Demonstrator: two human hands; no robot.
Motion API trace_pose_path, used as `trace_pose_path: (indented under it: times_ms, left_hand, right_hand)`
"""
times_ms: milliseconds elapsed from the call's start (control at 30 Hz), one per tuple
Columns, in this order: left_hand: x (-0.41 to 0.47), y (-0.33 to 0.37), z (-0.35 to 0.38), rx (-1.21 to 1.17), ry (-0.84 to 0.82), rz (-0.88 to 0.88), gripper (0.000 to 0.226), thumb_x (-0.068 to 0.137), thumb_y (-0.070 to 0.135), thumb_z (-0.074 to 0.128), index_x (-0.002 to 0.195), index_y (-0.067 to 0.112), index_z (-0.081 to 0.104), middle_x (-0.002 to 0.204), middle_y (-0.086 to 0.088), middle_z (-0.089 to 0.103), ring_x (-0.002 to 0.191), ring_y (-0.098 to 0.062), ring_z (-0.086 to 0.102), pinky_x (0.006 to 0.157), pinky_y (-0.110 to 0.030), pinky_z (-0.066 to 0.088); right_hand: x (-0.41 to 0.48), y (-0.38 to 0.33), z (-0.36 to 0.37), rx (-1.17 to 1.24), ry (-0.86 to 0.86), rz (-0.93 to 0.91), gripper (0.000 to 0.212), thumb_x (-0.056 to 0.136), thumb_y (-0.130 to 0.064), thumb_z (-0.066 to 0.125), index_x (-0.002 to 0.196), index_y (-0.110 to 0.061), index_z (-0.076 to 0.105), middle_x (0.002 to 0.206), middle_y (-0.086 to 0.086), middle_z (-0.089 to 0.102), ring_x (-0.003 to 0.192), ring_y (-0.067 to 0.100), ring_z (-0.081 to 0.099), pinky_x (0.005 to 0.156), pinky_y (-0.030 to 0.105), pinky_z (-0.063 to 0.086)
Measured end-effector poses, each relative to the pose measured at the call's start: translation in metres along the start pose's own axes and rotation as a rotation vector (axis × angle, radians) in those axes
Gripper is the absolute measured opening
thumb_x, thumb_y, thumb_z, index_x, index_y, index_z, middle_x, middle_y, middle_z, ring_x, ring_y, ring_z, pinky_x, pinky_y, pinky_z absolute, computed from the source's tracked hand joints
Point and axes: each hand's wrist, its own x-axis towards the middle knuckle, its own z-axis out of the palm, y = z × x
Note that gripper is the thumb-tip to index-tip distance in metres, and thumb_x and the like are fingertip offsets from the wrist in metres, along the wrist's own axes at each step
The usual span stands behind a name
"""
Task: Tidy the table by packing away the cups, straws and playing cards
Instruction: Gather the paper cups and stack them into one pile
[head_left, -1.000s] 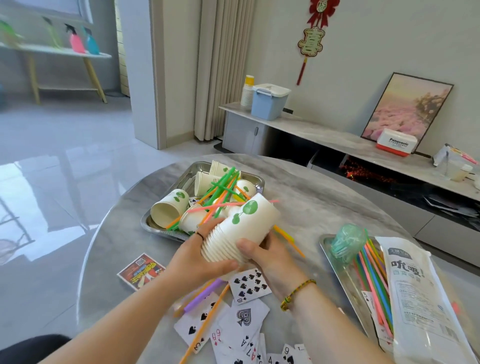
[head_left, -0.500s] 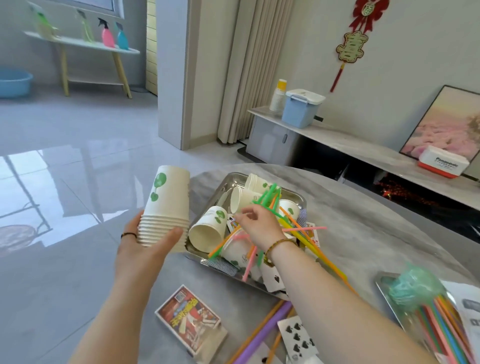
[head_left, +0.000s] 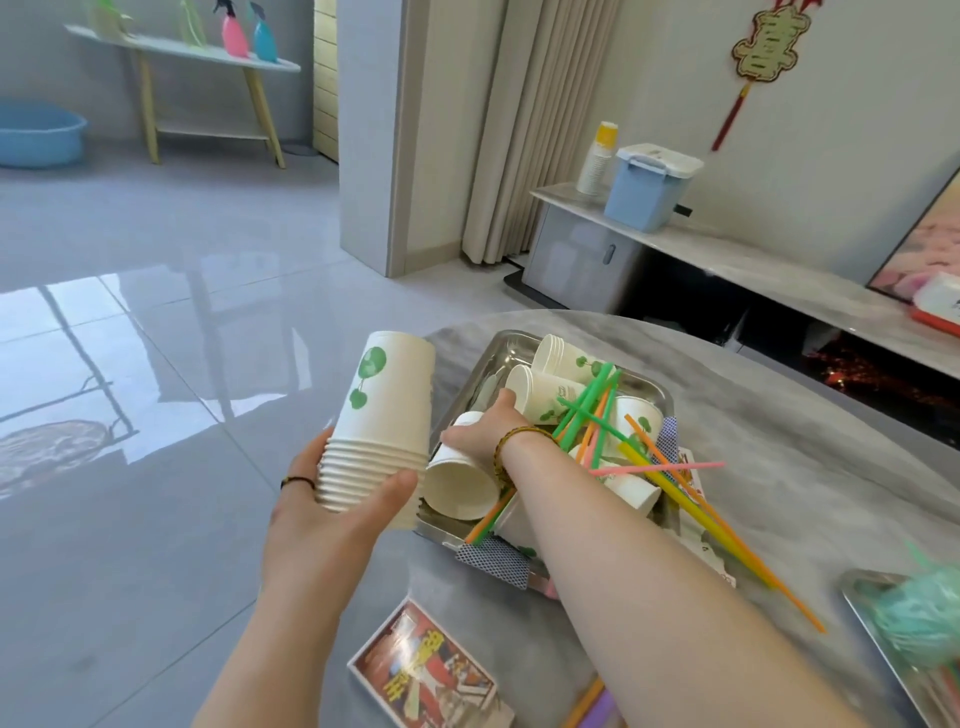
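Note:
My left hand (head_left: 332, 512) grips a stack of white paper cups (head_left: 382, 421) with green leaf prints, held upside down at the table's left edge. My right hand (head_left: 488, 431) reaches into the steel tray (head_left: 511, 345) and rests on a single paper cup (head_left: 457, 486) lying on its side, fingers around its closed end. More paper cups (head_left: 550, 384) and a tangle of coloured straws (head_left: 670, 483) lie in the tray. Face-down playing cards (head_left: 493, 561) with a blue pattern poke from under the tray's near edge. The card box (head_left: 423, 670) lies near my left forearm.
The grey marble table (head_left: 779, 499) is round, with its edge close to the tray on the left. A second steel tray (head_left: 883, 634) with a green mesh bundle (head_left: 919, 618) sits at the right. Beyond the table stands a low cabinet with a blue bin (head_left: 647, 187).
My view has swung left and closer to the tray. My right hand has moved from the straws to the sideways cup at the tray's left. The cup stack in my left hand stays raised.

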Motion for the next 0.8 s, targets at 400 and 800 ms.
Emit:
trace_pose_path:
  times_ms: [400,800]
  left_hand:
    - [-0.007,0.011,-0.005,0.054,-0.047,0.006,0.051,0.064,0.024,0.077,0.102,0.042,0.047,0.082,0.015,0.058,0.075,-0.002,0.054,0.057,-0.022,0.038]
    - [-0.019,0.008,0.012,0.206,-0.291,0.007,0.055,0.063,0.015,0.081,0.107,0.032,0.053,0.084,0.008,0.063,0.075,-0.006,0.06,0.059,-0.02,0.043]
  right_hand:
    - [-0.012,0.012,-0.019,0.64,0.194,-0.107,0.079,0.081,-0.022,0.056,0.142,-0.019,0.007,0.138,0.011,0.032,0.119,0.029,0.042,0.09,0.029,0.035]
    - [-0.047,0.019,-0.054,1.143,0.096,-0.392,0.018,0.084,-0.014,0.058,0.097,-0.018,0.046,0.08,-0.001,0.051,0.064,0.01,0.05,0.054,0.024,0.045]
